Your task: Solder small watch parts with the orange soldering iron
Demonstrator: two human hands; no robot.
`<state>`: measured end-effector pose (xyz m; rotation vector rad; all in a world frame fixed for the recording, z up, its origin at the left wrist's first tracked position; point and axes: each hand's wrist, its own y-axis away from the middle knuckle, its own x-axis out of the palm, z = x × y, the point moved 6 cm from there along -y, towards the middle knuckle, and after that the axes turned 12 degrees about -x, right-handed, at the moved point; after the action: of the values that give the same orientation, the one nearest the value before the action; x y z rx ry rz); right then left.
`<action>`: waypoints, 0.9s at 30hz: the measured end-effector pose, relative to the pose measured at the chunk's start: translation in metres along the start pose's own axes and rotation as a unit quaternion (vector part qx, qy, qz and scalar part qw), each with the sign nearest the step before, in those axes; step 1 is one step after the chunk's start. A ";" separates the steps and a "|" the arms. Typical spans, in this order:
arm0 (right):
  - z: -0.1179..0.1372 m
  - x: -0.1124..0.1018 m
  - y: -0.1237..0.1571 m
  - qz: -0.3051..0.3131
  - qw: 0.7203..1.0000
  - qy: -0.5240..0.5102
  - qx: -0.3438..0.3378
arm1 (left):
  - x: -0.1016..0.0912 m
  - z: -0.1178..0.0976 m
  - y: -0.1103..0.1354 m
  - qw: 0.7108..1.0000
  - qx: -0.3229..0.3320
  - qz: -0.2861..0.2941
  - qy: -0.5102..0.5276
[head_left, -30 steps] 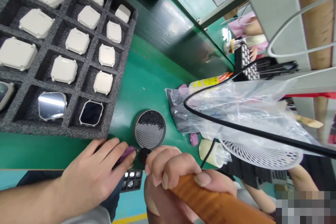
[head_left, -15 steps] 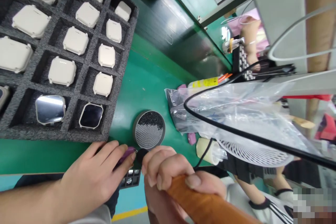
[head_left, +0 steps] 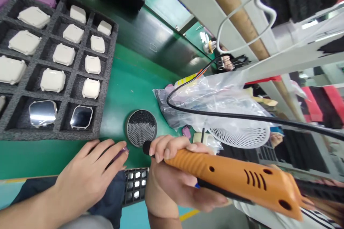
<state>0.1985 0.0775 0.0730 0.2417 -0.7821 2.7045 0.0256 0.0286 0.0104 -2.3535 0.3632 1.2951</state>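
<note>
My right hand [head_left: 174, 175] is wrapped round an orange electric screwdriver [head_left: 236, 182] whose black tip [head_left: 146, 147] points left, just below a round grey dish of small black screws [head_left: 141, 128]. My left hand [head_left: 92, 171] rests at the table's near edge, fingers curled over a small purple piece [head_left: 122, 151] right beside the tool's tip. A black cable [head_left: 242, 116] runs from the screwdriver up and to the right.
A dark foam tray [head_left: 106, 61] at the left holds several cream watch cases and two face-up watches [head_left: 80, 116]. A clear plastic bag [head_left: 215, 103], a white fan grille [head_left: 239, 136] and a tape roll [head_left: 202, 137] lie to the right. Another small tray [head_left: 135, 186] sits below the table edge.
The view has swung up and pulled back. The screwdriver's orange body now shows in full. Both hands stay at the purple piece, with the tip still beside it.
</note>
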 end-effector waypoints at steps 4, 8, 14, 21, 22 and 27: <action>-0.002 0.001 0.002 -0.006 1.000 -0.006 0.018 | 0.000 0.000 -0.001 1.000 -0.013 -0.001 -0.002; -0.004 0.000 0.004 -0.026 0.999 -0.002 0.028 | 0.002 0.000 0.002 0.999 -0.018 0.029 0.021; -0.005 0.000 0.004 -0.021 1.000 0.000 0.019 | 0.004 0.001 0.003 0.999 -0.016 0.026 0.020; -0.005 -0.001 0.002 -0.015 1.000 0.008 0.009 | 0.003 0.001 0.002 1.000 -0.015 0.019 0.019; -0.006 -0.001 0.002 -0.013 1.000 0.007 0.009 | 0.002 0.001 0.002 1.000 -0.015 0.018 0.019; -0.006 0.002 0.002 -0.006 1.000 0.012 -0.004 | 0.002 0.001 0.000 1.000 -0.016 0.015 0.021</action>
<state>0.1953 0.0798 0.0670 0.2102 -0.7813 2.6868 0.0260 0.0294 0.0088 -2.4139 0.3945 1.2756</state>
